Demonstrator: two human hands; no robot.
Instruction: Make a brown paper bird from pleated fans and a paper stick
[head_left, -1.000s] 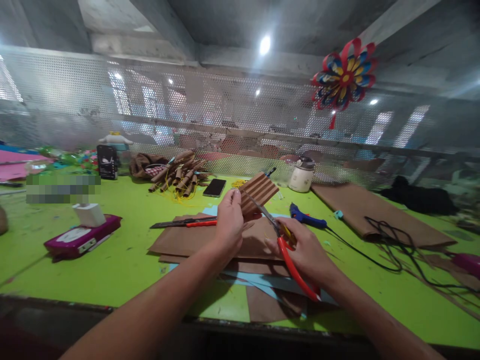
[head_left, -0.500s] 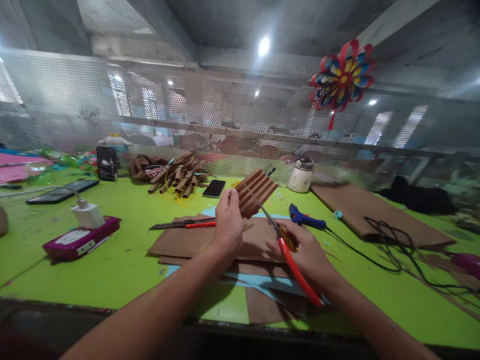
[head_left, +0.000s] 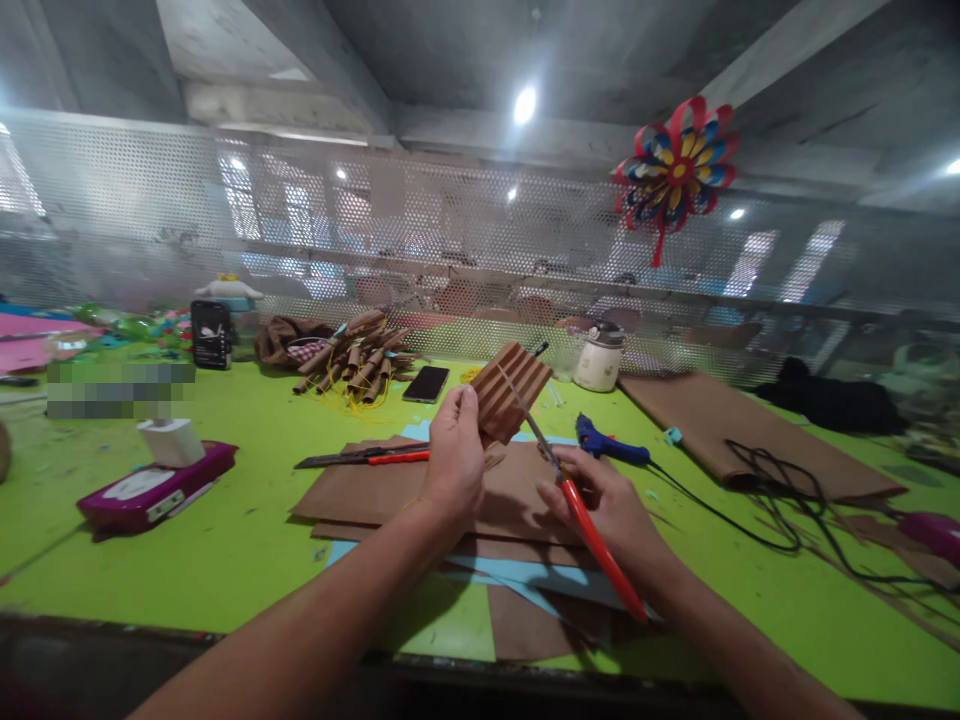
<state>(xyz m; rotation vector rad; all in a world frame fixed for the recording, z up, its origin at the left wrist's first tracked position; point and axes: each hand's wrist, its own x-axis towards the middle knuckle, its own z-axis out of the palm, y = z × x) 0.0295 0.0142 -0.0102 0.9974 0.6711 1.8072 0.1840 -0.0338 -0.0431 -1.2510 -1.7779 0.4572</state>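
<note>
My left hand pinches a pleated piece of brown paper and holds it upright above the table. In my right hand are red-handled scissors, fingers wrapped round the handles. Their blades point up and left and lie across the pleated paper's right side. Below both hands, flat brown paper sheets rest on the green table, with light blue strips under them.
A second pair of scissors lies left of my hand. A blue glue gun with black cable sits at right, beside more brown paper. Rolled paper tubes, a phone, a white pot and a magenta box stand further back and left.
Both hands have risen slightly with the pleated paper and scissors. The scissor blades have closed in further across the paper's right side. The camera view has tipped a little.
</note>
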